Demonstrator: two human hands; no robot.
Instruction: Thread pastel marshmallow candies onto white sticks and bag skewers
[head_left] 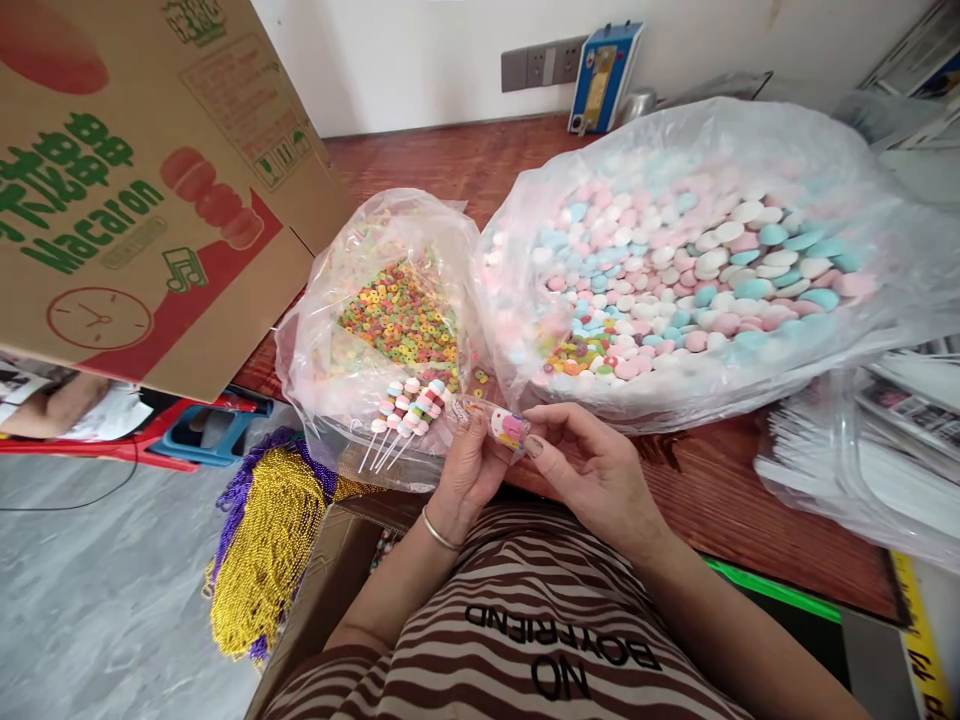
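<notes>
Between both hands is a small clear plastic bag (508, 428) with a pink and purple cartoon print. My left hand (469, 468) pinches its left end, and my right hand (604, 480) has thumb and fingertips closed on its right end. Whether anything is inside the bag is hard to make out. Just left of my left hand, several candy skewers (409, 408) with white sticks lie side by side. They rest on the edge of a clear bag of small ring candies (401, 315). Farther right lies a big clear bag of pink, white and blue candies (720, 265), with some ring candies in it.
A tall cardboard box (150, 200) stands at the left. White sticks (832, 470) in plastic lie at the right. Gold and purple bead strands (270, 550) hang below the table edge. A blue device (606, 78) leans near the wall sockets (541, 63).
</notes>
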